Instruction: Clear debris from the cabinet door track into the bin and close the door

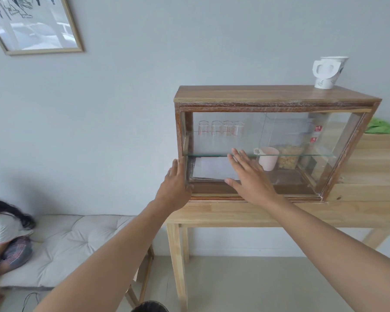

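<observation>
A wooden cabinet [268, 95] sat on a table [234, 212]. Its glass sliding door [212, 143] was under the right hand [249, 174], fingers spread flat; the left hand [175, 188], fingers together, braced the frame. The track [268, 195] ran below. Uneven pushing might have jammed the glass.

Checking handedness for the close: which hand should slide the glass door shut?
Probably right. The right hand lies flat and open on the glass door; the left hand only braces the cabinet at its left post.
</observation>
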A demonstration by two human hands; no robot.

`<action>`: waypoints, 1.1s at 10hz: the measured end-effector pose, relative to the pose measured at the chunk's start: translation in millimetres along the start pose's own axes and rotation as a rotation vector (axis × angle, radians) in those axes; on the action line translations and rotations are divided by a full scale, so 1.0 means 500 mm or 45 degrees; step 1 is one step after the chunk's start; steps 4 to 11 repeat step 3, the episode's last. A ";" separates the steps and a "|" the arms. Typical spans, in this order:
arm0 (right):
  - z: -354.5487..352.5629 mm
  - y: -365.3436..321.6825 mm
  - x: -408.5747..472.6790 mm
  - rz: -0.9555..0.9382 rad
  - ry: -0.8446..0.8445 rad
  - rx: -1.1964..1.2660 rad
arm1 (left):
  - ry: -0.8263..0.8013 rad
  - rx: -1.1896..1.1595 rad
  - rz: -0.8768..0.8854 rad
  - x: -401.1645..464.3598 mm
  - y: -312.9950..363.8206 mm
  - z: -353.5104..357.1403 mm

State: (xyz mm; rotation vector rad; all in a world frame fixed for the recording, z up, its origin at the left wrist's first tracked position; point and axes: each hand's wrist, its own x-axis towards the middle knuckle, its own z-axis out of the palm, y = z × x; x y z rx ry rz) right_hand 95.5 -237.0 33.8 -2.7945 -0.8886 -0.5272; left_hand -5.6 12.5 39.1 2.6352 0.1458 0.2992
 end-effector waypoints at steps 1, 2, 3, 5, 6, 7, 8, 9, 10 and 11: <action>-0.029 0.004 -0.056 0.373 0.187 0.410 | -0.063 0.161 0.063 -0.017 0.020 -0.021; -0.065 -0.005 -0.117 0.754 0.572 0.904 | -0.123 0.299 0.086 -0.024 0.039 -0.038; -0.139 -0.014 -0.198 0.734 1.059 1.318 | -0.134 0.337 0.062 -0.025 0.059 -0.050; -0.139 -0.014 -0.198 0.734 1.059 1.318 | -0.134 0.337 0.062 -0.025 0.059 -0.050; -0.139 -0.014 -0.198 0.734 1.059 1.318 | -0.134 0.337 0.062 -0.025 0.059 -0.050; -0.139 -0.014 -0.198 0.734 1.059 1.318 | -0.134 0.337 0.062 -0.025 0.059 -0.050; -0.139 -0.014 -0.198 0.734 1.059 1.318 | -0.134 0.337 0.062 -0.025 0.059 -0.050; -0.139 -0.014 -0.198 0.734 1.059 1.318 | -0.134 0.337 0.062 -0.025 0.059 -0.050; -0.139 -0.014 -0.198 0.734 1.059 1.318 | -0.134 0.337 0.062 -0.025 0.059 -0.050; -0.139 -0.014 -0.198 0.734 1.059 1.318 | -0.134 0.337 0.062 -0.025 0.059 -0.050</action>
